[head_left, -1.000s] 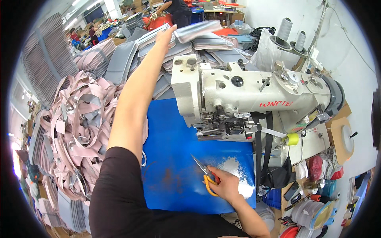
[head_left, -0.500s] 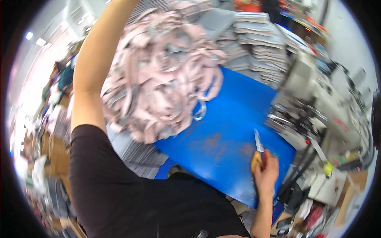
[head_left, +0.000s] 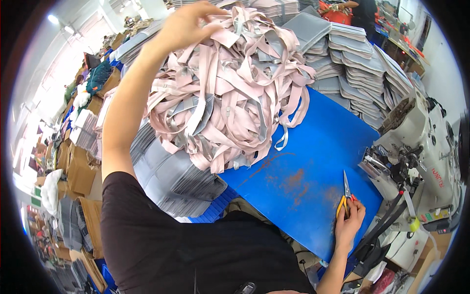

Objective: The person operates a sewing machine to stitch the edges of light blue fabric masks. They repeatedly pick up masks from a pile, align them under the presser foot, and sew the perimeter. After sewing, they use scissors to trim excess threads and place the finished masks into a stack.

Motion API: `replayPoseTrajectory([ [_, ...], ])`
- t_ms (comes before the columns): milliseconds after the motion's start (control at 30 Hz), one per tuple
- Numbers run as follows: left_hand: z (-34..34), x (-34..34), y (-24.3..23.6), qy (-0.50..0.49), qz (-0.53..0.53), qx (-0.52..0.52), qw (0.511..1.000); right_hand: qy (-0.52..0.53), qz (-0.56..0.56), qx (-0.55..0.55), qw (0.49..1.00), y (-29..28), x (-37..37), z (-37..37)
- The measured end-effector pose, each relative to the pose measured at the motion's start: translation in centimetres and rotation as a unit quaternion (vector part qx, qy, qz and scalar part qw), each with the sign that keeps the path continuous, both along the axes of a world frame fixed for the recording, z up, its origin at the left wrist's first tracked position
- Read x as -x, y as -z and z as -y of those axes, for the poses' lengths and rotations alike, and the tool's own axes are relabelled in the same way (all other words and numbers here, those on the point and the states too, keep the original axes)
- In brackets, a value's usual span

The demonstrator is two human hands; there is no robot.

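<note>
A large tangled heap of pink fabric strips [head_left: 230, 98], with grey parts and what look like zippers among them, is piled at the far side of the blue tabletop [head_left: 313, 142]. My left hand [head_left: 188, 25] reaches over the heap's far left edge. Its fingers are bent but apart, and nothing shows between them. On the right, my right hand [head_left: 348, 226] rests low over the tabletop, closed round the handles of scissors [head_left: 347, 188] with yellow and red grips. The slim blades point away from me and appear nearly closed.
A sewing machine [head_left: 416, 142] stands at the right edge of the table. Grey padded panels [head_left: 360, 63] are stacked behind, and another grey stack [head_left: 171, 171] sits left of the table. Far back, another person [head_left: 364, 14] stands near a red thing.
My left hand, out of view at the top before, now shows above the heap. The whole view has shifted and sharpened. My right hand still holds the scissors over the tabletop.
</note>
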State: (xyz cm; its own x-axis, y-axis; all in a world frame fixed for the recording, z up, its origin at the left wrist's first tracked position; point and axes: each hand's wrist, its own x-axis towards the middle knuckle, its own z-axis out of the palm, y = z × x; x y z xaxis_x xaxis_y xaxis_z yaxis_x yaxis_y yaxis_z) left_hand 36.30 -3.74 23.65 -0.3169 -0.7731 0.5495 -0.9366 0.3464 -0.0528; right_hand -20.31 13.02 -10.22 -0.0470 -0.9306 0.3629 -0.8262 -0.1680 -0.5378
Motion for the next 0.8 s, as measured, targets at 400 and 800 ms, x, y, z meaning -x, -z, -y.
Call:
replayPoseTrajectory([
  [400,7.5,10.6,-3.5,0.247,-0.032,-0.182,0.951,0.03,-0.002,0.005,1.0,0.3,-0.1,0.0],
  [800,-0.9,26.2,-3.6,0.437,-0.508,-0.285,0.685,0.051,0.081,0.089,0.991,-1.1,0.1,-1.0],
])
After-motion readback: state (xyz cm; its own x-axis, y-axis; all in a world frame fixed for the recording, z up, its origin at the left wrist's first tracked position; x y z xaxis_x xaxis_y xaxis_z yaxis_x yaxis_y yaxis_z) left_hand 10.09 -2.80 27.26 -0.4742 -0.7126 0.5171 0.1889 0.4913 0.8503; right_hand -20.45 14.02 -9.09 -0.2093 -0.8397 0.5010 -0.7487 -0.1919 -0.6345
